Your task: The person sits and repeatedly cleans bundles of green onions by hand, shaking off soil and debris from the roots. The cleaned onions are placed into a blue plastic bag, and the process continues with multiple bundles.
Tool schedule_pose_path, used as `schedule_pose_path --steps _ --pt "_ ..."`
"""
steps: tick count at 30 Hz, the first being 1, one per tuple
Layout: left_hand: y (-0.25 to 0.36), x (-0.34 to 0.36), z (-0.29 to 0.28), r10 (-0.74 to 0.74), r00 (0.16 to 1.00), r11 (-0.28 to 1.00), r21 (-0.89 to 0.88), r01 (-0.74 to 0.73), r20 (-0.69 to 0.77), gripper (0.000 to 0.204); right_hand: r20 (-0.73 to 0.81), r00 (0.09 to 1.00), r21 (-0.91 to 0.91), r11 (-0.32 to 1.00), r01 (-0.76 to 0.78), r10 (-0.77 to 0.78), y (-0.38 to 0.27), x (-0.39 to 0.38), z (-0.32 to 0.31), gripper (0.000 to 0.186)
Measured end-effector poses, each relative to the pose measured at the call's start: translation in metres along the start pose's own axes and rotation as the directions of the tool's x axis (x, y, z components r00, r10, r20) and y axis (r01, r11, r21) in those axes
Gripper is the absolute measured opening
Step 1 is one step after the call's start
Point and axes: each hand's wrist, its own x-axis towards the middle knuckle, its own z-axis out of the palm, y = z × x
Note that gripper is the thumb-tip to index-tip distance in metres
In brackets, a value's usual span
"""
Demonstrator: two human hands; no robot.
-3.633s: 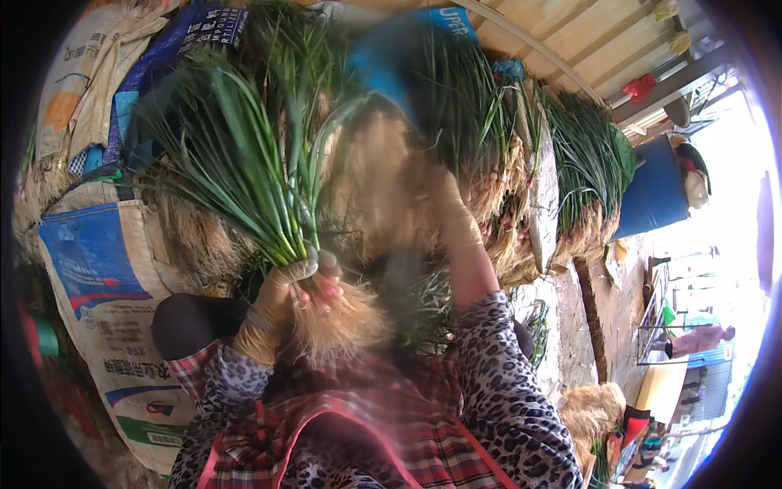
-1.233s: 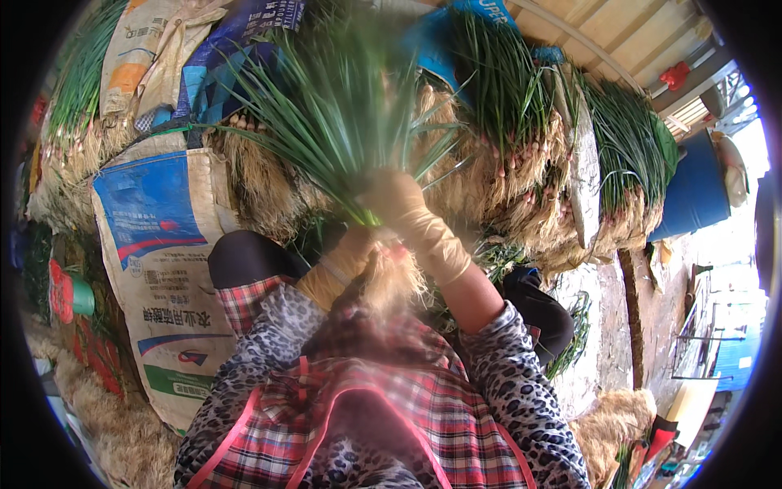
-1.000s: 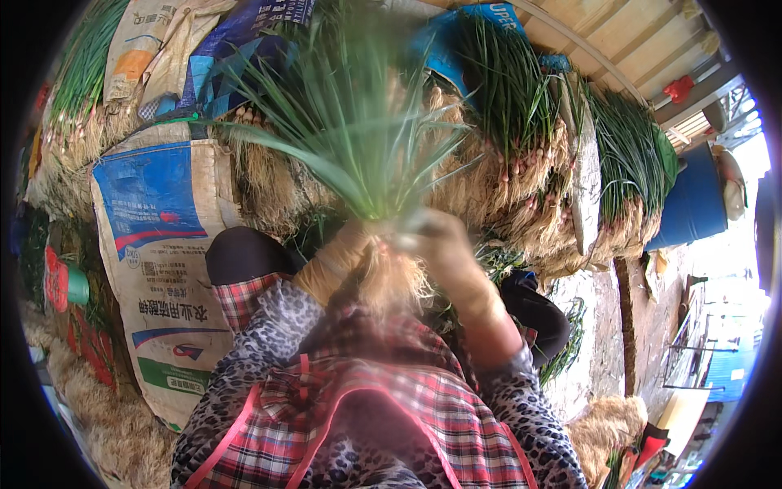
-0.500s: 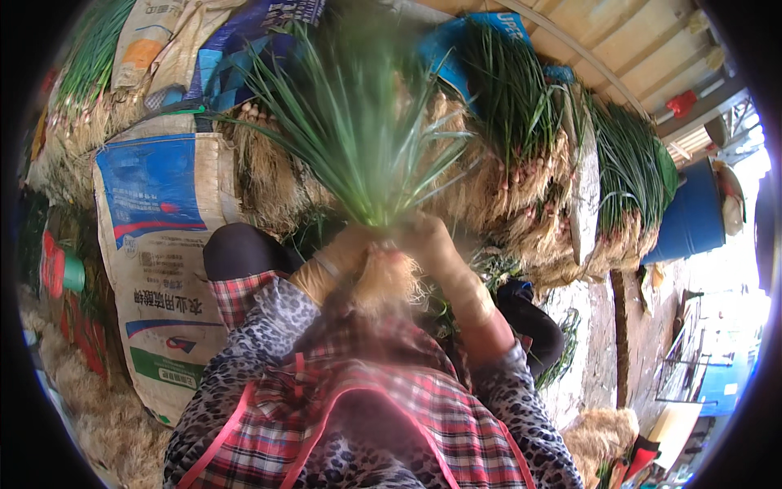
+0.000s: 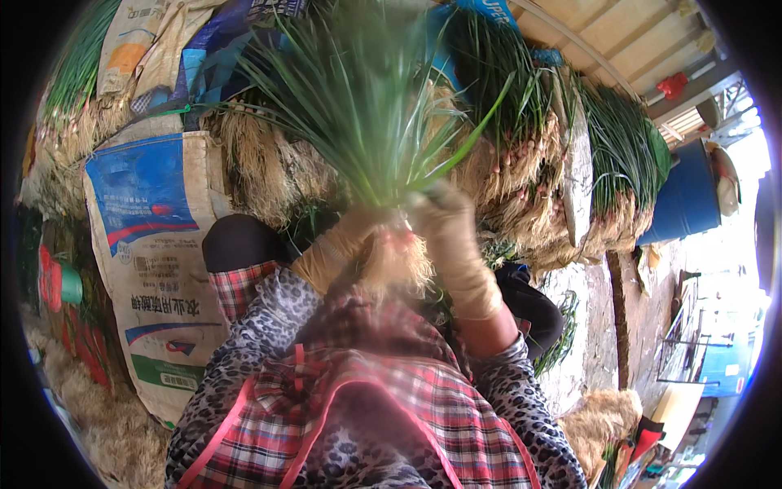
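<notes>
A bunch of green onions (image 5: 379, 163) stands upright before my lap, its long leaves fanned out upward and its pinkish bulbs and pale roots (image 5: 393, 265) hanging below. My gloved left hand (image 5: 346, 240) is closed round the bunch's left side, just above the bulbs. At the right side, my gloved right hand (image 5: 444, 228) has its fingers curled at the base of the leaves. A single bright green onion leaf (image 5: 472, 140) slants up to the right from those fingers, apart from the rest. Motion blurs the right fingertips and the upper leaves.
Piles of green onions with long roots (image 5: 521, 106) line the far side, with more at right (image 5: 623, 155). A printed white-and-blue sack (image 5: 159, 277) lies to the left. A blue barrel (image 5: 684, 196) stands at far right. Trimmed roots (image 5: 106, 407) lie lower left.
My right hand has shifted slightly up and right, its fingers rising to the leaf base. One leaf now sticks out to the right. The left hand keeps hold of the bunch.
</notes>
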Motion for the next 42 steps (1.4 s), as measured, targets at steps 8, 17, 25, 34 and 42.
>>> schedule_pose_path --steps 8,17,25,34,42 --pt "-0.009 -0.009 0.028 -0.233 0.953 0.939 -0.208 0.272 0.195 0.037 -0.3 0.719 -0.023 0.758 0.652 -0.627 -0.105 -0.077 -0.21 0.016" --pt "0.033 -0.038 0.056 -0.259 0.954 0.826 -0.477 0.301 0.154 0.032 0.03 0.999 -0.084 0.996 -0.01 0.013 0.022 -0.11 -0.12 0.065" --pt "0.155 0.025 0.128 0.464 0.884 0.876 -0.174 -0.45 0.051 0.016 0.044 0.985 0.233 0.961 0.151 -0.166 -0.021 -0.14 -0.04 0.016" --pt "0.272 -0.002 0.205 0.333 0.943 0.787 -0.543 -0.292 -0.024 0.01 0.447 0.671 -0.827 0.012 0.562 -0.592 -0.114 -0.118 -0.096 0.049" --pt "0.277 0.049 0.188 0.479 0.803 0.69 -0.414 -0.594 -0.354 0.006 0.189 0.552 -0.731 0.259 0.632 -0.812 -0.131 -0.076 -0.047 0.008"
